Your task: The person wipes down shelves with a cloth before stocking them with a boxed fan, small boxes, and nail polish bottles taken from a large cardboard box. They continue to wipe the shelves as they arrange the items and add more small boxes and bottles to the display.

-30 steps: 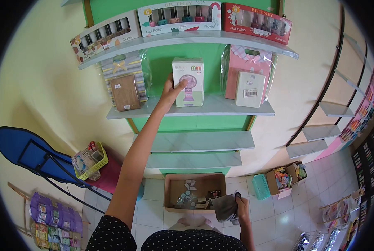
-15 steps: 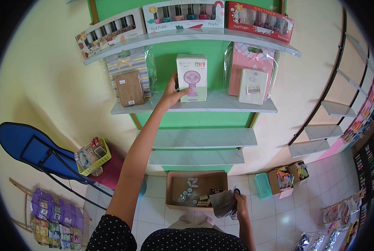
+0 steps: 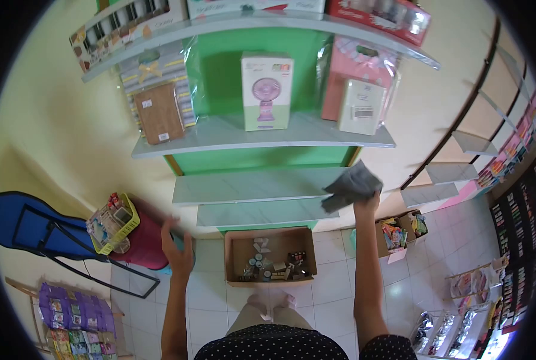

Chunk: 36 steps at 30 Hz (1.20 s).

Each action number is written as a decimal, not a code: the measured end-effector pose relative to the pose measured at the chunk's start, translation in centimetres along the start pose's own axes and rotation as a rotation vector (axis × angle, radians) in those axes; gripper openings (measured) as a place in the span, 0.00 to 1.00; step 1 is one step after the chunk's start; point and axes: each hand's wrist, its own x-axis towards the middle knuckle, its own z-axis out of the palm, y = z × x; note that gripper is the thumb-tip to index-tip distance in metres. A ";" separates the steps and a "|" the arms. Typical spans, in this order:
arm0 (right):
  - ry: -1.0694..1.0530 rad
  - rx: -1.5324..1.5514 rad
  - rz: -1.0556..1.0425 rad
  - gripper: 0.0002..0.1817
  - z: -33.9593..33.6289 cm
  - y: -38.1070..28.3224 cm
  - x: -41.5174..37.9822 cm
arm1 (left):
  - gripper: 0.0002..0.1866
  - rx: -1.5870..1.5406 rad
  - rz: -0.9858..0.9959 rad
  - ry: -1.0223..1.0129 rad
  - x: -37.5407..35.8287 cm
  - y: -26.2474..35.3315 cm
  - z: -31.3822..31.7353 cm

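My right hand [image 3: 367,204] grips a grey cloth [image 3: 354,185], raised at the right end of the lower marbled shelf [image 3: 244,185]. To the left, my left hand [image 3: 178,246] hangs in the air with fingers apart and nothing in it. A mini fan box [image 3: 267,91] with a purple fan picture stands upright on the middle shelf [image 3: 220,135], apart from both hands. Left of that box are a brown boxed item [image 3: 160,114] and a striped gift bag [image 3: 183,78]. On its right, a white boxed item [image 3: 361,108] leans before a pink gift bag [image 3: 335,78].
Nail polish sets [image 3: 127,27] line the top shelf. On the floor sits an open cardboard box [image 3: 227,259] with small bottles and packs inside. A blue ironing board [image 3: 16,225] and a yellow-green basket [image 3: 130,229] are at left. More boxes [image 3: 394,235] of goods stand at right.
My left hand has let go of the mini fan box and dropped down left. My right hand has lifted the grey cloth from above the cardboard box to the lower shelf. The view has shifted.
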 end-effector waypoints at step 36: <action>-0.851 -1.796 -0.858 0.30 7.4 28.4 -10.1 | 0.24 0.096 -1.336 -0.461 -39.2 -16.5 -11.4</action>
